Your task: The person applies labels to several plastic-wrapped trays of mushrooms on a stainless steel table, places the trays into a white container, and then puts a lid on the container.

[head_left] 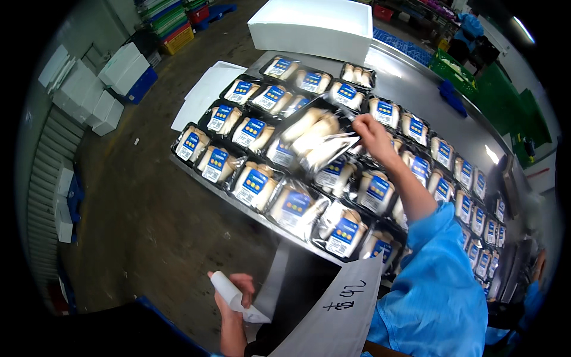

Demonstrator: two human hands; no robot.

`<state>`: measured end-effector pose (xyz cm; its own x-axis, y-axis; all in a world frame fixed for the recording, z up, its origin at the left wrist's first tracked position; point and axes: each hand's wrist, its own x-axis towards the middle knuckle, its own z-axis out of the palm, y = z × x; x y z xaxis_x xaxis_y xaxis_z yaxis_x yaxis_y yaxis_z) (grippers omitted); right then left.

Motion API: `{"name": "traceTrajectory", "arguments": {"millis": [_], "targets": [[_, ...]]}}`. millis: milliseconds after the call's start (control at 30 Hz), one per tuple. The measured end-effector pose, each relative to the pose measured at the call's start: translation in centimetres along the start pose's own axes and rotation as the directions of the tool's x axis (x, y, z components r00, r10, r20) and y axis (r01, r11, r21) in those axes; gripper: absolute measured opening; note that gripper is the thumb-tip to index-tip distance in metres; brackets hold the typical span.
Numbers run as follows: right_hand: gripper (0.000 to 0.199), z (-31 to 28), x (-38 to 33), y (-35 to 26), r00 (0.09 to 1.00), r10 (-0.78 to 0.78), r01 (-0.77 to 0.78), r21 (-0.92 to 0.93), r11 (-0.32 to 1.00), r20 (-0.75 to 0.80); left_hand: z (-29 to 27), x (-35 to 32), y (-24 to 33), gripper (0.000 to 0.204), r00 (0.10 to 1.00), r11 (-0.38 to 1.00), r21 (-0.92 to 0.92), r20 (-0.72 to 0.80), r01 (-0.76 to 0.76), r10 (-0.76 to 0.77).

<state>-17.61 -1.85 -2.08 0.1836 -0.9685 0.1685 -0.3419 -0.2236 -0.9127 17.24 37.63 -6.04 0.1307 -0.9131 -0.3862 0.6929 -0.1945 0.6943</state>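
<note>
Mushroom pack (312, 137) — lifted above the rows of packs (256, 184) on the steel table (410, 83), pinched at its edge by right hand (370, 132). Left hand (235, 294) grips a paper roll (229, 294). Best supported underneath — wrap looks loose.

The right arm, in a light blue sleeve pushed up past the wrist, comes in from the 5 o'clock edge and stretches toward 12 o'clock. The right hand (372, 132) sits just above the picture's centre, blurred, fingers pinched together, knuckles turned up. The left forearm rises bare from the 6 o'clock edge; the left hand (233, 296) is low, fingers curled closed, wrist straight.
</note>
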Motion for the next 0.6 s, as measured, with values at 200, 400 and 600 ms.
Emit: {"name": "traceTrajectory", "arguments": {"millis": [200,400,600], "targets": [[0.023,11.9,1.8,-8.8,0.813,-0.138,0.085,0.119,0.989,0.565,8.7,14.2,10.2,0.064,0.934,0.989,0.027,-0.333,0.144,-0.127],[0.021,17.0,8.3,-10.3,0.652,0.028,-0.127,0.073,0.989,0.757,7.1,21.2,16.1,0.055,0.969,0.915,0.323,-0.034,0.241,-0.243],[0.022,18.1,18.0,-4.8,0.85,0.132,-0.218,0.111,0.97,0.51,0.1,25.4,23.7,0.067,0.991,0.962,0.241,-0.062,0.129,-0.117]]}}
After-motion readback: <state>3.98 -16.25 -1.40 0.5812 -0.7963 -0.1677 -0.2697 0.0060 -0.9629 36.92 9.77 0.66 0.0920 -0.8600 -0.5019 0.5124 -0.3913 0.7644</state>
